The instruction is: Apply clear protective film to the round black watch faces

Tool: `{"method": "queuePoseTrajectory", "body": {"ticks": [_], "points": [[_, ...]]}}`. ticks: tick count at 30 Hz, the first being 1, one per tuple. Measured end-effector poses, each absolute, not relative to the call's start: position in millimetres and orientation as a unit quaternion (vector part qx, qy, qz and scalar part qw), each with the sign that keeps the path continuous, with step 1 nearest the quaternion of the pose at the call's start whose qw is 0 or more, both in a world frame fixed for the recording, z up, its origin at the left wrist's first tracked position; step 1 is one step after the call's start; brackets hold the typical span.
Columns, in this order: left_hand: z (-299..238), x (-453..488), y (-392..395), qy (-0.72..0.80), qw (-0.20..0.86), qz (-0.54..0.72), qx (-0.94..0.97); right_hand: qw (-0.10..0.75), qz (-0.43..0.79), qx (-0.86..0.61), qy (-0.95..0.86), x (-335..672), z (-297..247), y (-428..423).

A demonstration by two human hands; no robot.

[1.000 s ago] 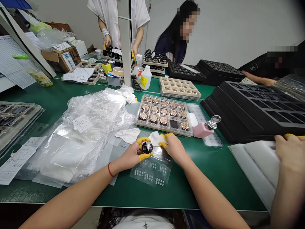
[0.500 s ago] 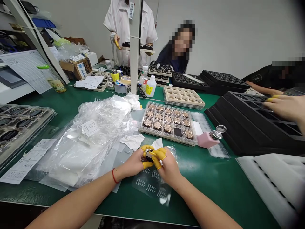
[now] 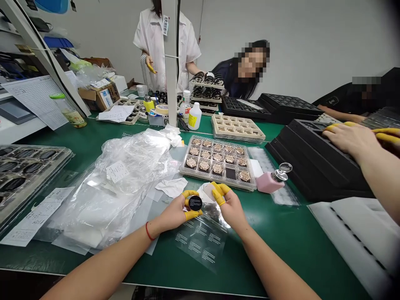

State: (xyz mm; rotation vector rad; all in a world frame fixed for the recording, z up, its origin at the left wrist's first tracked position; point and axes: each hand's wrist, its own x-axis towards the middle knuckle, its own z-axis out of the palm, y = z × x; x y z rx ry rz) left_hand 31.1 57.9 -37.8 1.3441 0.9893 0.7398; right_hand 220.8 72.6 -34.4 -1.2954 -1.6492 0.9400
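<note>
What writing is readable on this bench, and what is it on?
Nothing is sharp enough to quote.
On the round black disc in the left hand: white print, too small.
On the clear film sheet below: white text, blurred.
On the plastic bag, a white label: too small.
On the paper slip at left: too small.
On the cardboard box, bottle and coat tag: unreadable.

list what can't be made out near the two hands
All in the head view:
Print on the black disc in the left hand: too small.
Whether the right hand pinches anything: hidden by its own fingers.
Lettering on the clear sheet: too small, with glare.
Grey tray: cut off by the left edge.
</note>
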Motion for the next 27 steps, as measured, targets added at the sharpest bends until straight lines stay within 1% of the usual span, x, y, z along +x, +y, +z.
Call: {"method": "queuePoseTrajectory", "body": {"ticks": [3,8,12,15,17,19,21,22,23,25,27], "points": [[-42,30,61,0.436,0.610,0.333,0.571,0.410,0.396,-0.536,-0.622,225,-37,76],[-46,27,63,0.433,0.621,0.334,0.561,0.356,0.396,-0.558,-0.636,232,-44,85],[-46,26,64,0.429,0.622,0.339,0.561,0.374,0.408,-0.549,-0.626,232,-45,87],[-44,23,66,0.424,0.633,0.334,0.554,0.365,0.378,-0.569,-0.633,232,-46,86],[-42,22,68,0.420,0.641,0.333,0.549,0.332,0.363,-0.584,-0.646,235,-48,88],[-41,20,69,0.414,0.646,0.338,0.545,0.278,0.348,-0.589,-0.674,239,-51,92],[-41,19,70,0.408,0.650,0.341,0.543,0.228,0.297,-0.601,-0.706,243,-54,96],[-41,19,70,0.408,0.648,0.342,0.544,0.217,0.261,-0.608,-0.718,244,-55,98],[-41,19,69,0.408,0.645,0.342,0.548,0.222,0.228,-0.611,-0.725,245,-55,98],[-40,20,67,0.413,0.630,0.338,0.564,0.270,0.207,-0.598,-0.725,242,-54,96],[-40,24,64,0.410,0.617,0.336,0.581,0.327,0.266,-0.562,-0.712,233,-52,87]]}}
